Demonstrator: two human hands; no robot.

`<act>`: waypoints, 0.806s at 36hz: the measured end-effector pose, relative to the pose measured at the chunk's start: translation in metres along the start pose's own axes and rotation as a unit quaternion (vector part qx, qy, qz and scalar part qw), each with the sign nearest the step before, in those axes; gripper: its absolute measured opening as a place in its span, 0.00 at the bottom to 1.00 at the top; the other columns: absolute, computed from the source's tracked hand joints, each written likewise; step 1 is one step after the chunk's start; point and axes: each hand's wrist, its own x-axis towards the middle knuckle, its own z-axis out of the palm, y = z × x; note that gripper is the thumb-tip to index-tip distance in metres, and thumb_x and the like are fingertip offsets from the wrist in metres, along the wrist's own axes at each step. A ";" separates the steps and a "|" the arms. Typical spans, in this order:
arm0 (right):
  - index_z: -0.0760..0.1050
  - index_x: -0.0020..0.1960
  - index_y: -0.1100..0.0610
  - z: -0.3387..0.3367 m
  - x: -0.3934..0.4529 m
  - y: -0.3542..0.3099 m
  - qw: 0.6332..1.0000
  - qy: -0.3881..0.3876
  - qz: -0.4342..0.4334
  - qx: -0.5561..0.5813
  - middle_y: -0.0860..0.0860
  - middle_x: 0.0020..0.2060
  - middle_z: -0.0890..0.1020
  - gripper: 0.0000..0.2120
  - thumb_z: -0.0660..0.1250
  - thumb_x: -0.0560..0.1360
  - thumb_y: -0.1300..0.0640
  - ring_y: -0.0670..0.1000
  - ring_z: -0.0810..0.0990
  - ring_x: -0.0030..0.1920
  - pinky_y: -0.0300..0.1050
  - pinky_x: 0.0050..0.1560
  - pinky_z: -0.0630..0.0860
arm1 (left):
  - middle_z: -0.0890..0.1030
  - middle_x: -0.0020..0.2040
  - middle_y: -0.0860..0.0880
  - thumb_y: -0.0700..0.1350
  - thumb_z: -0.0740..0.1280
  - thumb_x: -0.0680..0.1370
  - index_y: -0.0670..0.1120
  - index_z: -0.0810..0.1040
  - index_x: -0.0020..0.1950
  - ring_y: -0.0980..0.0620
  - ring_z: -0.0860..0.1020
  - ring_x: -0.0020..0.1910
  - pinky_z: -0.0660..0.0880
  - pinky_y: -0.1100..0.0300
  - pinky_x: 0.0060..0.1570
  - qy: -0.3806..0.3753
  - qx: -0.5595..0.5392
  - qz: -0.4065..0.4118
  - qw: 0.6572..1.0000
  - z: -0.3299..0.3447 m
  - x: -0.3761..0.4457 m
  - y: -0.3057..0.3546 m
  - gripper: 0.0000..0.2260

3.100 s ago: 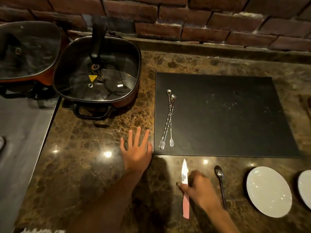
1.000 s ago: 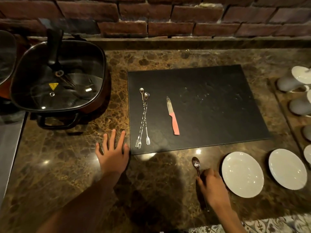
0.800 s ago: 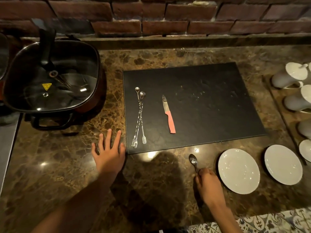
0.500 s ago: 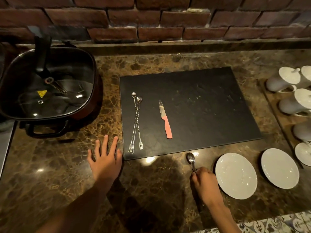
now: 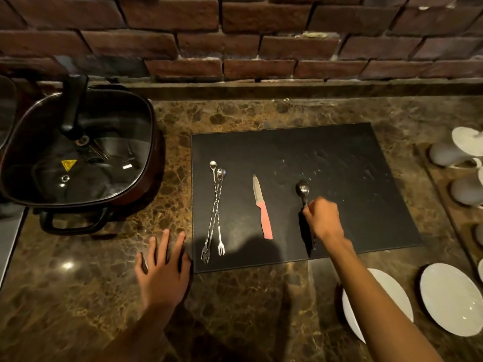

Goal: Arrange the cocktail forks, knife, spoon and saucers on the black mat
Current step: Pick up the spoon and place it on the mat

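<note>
While flat: left hand (image 5: 163, 276), countertop (image 5: 65, 296).

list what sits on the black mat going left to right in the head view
forks → knife → spoon, its handle in the right hand. The left hand lies flat on the counter off the mat's left edge; the saucers are not on it yet.

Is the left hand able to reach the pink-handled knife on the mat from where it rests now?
Probably yes. The left hand lies flat on the counter beside the mat's left edge. Only the cocktail forks lie between it and the knife, and they are flat, so it could pass above them.
</note>
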 end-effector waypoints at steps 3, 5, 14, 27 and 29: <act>0.70 0.36 0.62 -0.005 0.020 -0.010 1.000 -0.003 -0.001 -0.008 0.64 0.39 0.79 0.12 0.64 0.77 0.59 0.62 0.79 0.40 0.48 0.38 0.70 | 0.60 0.82 0.54 0.61 0.49 0.81 0.65 0.58 0.79 0.46 0.58 0.81 0.53 0.39 0.75 -0.017 0.006 -0.006 1.000 -0.004 0.001 0.001 0.25; 0.74 0.40 0.63 -0.006 0.029 -0.015 1.000 -0.014 0.000 -0.010 0.64 0.42 0.81 0.10 0.64 0.77 0.59 0.62 0.81 0.42 0.50 0.40 0.73 | 0.60 0.82 0.54 0.60 0.49 0.81 0.65 0.58 0.79 0.46 0.58 0.81 0.54 0.38 0.75 -0.028 0.010 -0.009 1.000 -0.007 0.000 0.003 0.25; 0.77 0.46 0.67 -0.001 0.037 -0.013 0.999 -0.031 -0.012 -0.030 0.63 0.43 0.78 0.10 0.64 0.78 0.59 0.61 0.79 0.42 0.46 0.41 0.71 | 0.63 0.81 0.51 0.59 0.52 0.80 0.62 0.64 0.78 0.43 0.61 0.80 0.56 0.35 0.75 -0.031 -0.001 -0.013 0.999 -0.022 -0.002 0.013 0.25; 0.74 0.53 0.67 -0.003 0.004 0.016 0.998 0.006 -0.032 -0.044 0.64 0.52 0.77 0.15 0.68 0.77 0.54 0.66 0.78 0.54 0.54 0.52 0.75 | 0.59 0.83 0.54 0.60 0.50 0.81 0.65 0.57 0.80 0.47 0.56 0.82 0.53 0.37 0.77 -0.037 -0.005 -0.012 0.999 -0.022 -0.005 0.011 0.25; 0.75 0.50 0.66 -0.003 -0.011 0.022 0.998 0.012 -0.049 -0.047 0.64 0.51 0.77 0.14 0.68 0.76 0.54 0.65 0.77 0.53 0.52 0.51 0.74 | 0.56 0.83 0.56 0.60 0.48 0.81 0.68 0.53 0.80 0.50 0.54 0.82 0.51 0.39 0.78 -0.046 -0.006 -0.022 0.999 -0.019 -0.006 0.011 0.25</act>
